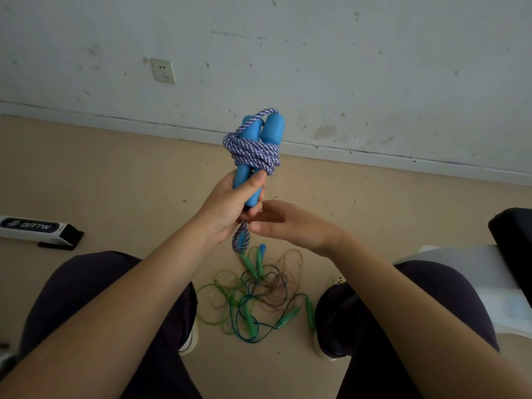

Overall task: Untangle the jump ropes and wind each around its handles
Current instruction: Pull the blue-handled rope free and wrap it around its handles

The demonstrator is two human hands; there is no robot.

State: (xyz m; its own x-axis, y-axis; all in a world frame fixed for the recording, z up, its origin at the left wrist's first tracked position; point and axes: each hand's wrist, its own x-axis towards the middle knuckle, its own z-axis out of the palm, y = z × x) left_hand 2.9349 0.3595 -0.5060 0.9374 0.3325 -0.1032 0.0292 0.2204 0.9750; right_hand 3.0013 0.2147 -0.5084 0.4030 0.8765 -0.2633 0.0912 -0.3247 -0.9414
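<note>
I see my left hand [230, 203] clamped around the lower ends of the two blue handles [260, 139], held upright side by side in front of me. The purple-and-white braided rope [253, 152] is wound around their middle, with a short loop hanging below the fist. My right hand [283, 223] lies open just beside that loop, fingers loose. The tangled thin ropes [259, 295] lie on the floor [115, 174] between my knees.

- Two blue handles [259, 145], wound with braided rope [253, 152], are gripped upright by the left hand [230, 205].
- The rope's hanging loop is touched by the right hand [285, 223].
- Tangled green ropes [256, 298] are seen on the floor [115, 180].
</note>
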